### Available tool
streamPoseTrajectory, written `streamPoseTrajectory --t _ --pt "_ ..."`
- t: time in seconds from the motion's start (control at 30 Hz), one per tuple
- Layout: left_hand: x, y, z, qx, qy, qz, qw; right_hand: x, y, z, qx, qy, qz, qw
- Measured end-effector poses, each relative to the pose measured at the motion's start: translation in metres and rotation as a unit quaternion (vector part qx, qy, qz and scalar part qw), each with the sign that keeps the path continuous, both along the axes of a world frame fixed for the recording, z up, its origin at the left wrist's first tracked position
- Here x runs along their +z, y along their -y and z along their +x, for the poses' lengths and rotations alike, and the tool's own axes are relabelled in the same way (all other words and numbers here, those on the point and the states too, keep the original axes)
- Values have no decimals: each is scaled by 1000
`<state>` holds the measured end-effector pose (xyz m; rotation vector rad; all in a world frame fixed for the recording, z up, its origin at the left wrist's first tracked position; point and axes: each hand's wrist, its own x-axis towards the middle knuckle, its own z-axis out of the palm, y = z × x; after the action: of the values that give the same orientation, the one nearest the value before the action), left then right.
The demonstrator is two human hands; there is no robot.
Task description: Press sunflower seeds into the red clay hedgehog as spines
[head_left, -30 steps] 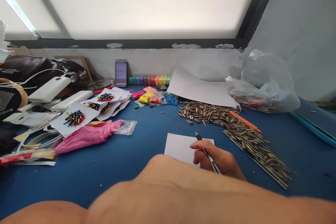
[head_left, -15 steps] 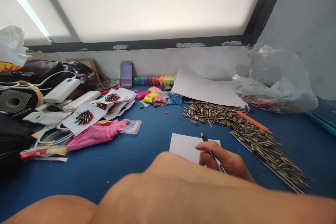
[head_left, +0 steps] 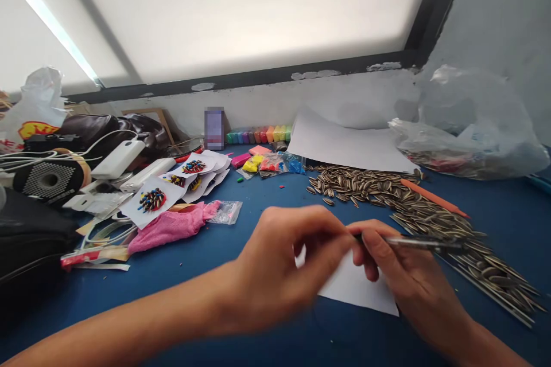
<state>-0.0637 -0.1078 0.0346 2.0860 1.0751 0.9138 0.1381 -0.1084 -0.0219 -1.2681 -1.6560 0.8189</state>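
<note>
My right hand [head_left: 408, 278] is shut on a silver and black pen [head_left: 424, 242], which lies level and points right. My left hand [head_left: 282, 266] is blurred; its thumb and fingertips pinch the pen's left end, just in front of the right fingers. Both hands hover over a small white sheet of paper [head_left: 359, 289] on the blue table [head_left: 206, 264]. The hands hide most of that sheet.
A long heap of striped sunflower seeds [head_left: 387, 195] runs along a ruler at the right, beside an orange pencil [head_left: 434, 199]. A large white sheet [head_left: 344, 146] and a plastic bag [head_left: 469, 132] lie behind. At the left are a pink cloth [head_left: 172, 226], seed-decorated cards [head_left: 152, 199], clay packets [head_left: 271, 163] and a power bank [head_left: 118, 159].
My left arm has pulled back from across the view and its hand now meets the pen. My right hand lifted the pen off the paper and turned it level. The camera shifted left.
</note>
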Motion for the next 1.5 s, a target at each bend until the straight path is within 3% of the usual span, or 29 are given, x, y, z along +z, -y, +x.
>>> streamPoseTrajectory --t 0.13,0.2,0.3,0.57,0.77,0.9,1.1,1.3,1.5 --pt "-26 -45 -9 11 -134 35 990 4 -5 0 -9 -37 -44 998" --pt "-43 -55 -15 -9 -205 10 979 3 -6 0 -7 -41 -62 997" --pt "-56 -58 -19 -16 -224 -12 974 0 -9 2 8 -42 -83 996" --pt "-57 -68 -14 -9 -212 -25 977 1 -13 -3 -16 -11 -121 992" --pt "-61 -69 -15 2 -183 -41 982 21 -18 -21 62 -21 -181 981" --pt "-62 -65 -16 5 -177 -16 984 11 -22 -28 82 -48 -202 975" --pt "-59 -64 -11 4 -196 -20 980 -9 -20 -26 74 -46 -175 981" --pt "-59 -66 -10 5 -221 7 975 -9 -19 -25 72 -59 -183 979" --pt "-56 -67 -7 8 -226 -21 974 -11 -20 -24 82 -53 -187 978"
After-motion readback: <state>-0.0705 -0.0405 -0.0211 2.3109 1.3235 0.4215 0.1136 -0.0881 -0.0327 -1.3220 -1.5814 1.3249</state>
